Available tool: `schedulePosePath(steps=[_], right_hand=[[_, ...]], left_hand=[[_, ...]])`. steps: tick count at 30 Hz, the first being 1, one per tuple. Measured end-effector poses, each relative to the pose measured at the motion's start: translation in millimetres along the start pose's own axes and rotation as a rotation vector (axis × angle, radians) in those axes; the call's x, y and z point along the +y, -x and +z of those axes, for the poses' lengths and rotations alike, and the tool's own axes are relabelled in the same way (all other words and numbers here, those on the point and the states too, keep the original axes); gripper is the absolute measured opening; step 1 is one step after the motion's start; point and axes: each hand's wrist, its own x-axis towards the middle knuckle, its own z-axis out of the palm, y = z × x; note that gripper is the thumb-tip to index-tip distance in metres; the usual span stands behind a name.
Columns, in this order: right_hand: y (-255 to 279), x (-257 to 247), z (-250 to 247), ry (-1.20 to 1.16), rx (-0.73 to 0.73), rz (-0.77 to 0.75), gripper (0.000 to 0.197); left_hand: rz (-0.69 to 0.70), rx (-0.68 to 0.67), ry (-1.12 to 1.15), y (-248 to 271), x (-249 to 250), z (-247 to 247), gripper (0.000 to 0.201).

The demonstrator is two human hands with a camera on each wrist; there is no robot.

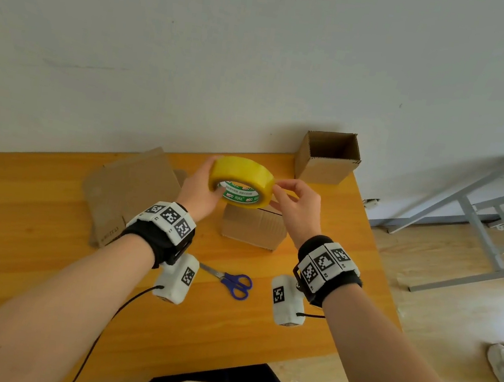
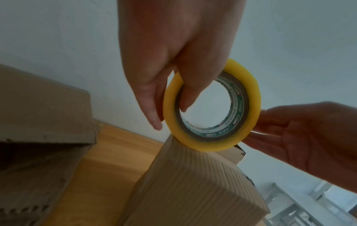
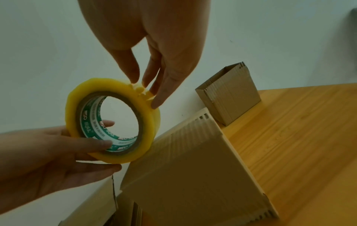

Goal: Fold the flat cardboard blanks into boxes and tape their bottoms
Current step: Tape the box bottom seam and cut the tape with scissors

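Note:
A yellow tape roll [image 1: 241, 176] with a green-printed core is held in the air above a folded cardboard box [image 1: 252, 229] that stands on the wooden table [image 1: 27, 257]. My left hand [image 1: 210, 182] grips the roll, fingers through the core [image 2: 185, 97] and thumb on the outer rim. My right hand [image 1: 279, 193] pinches the tape's crinkled loose end [image 3: 140, 89] at the roll's right rim with thumb and fingertips [image 3: 154, 104]. The box's [image 3: 183, 168] upward face is closed, and the roll hides part of it.
An open-topped folded box [image 1: 328, 157] stands at the table's back right corner. Flat cardboard blanks [image 1: 128, 194] lie to the left. Blue-handled scissors [image 1: 232, 281] lie near the front. A grey metal frame [image 1: 480, 227] stands on the floor to the right.

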Motion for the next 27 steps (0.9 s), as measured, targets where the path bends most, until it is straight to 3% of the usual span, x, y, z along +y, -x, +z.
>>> schedulePosePath(steps=[3,5,7,12,18,27], right_hand=[[-0.1,2.1,-0.2,-0.047,0.032,0.011,0.015],[0.4,2.9,-0.4,-0.080,0.043,0.019,0.013],[1.0,4.0,-0.1,-0.119,0.053,0.025,0.007],[2.0,6.4,-1.3,-0.224,0.080,0.050,0.007],[-1.1,13.8,-1.6,-0.242,0.065,0.103,0.007],[-5.3,16.7,-3.4,-0.232,-0.013,0.211,0.009]], left_hand=[[-0.114,0.017,0.065,-1.3,-5.5,6.8,0.057],[-0.171,0.046,0.107,-2.6,-4.1,10.9,0.035],[-0.193,0.075,0.239,-1.4,2.8,14.9,0.025],[-0.250,0.068,0.538,1.8,12.6,24.4,0.023],[-0.445,0.072,0.748,4.7,14.5,35.2,0.014],[-0.481,0.142,0.747,-0.6,18.3,37.6,0.017]])
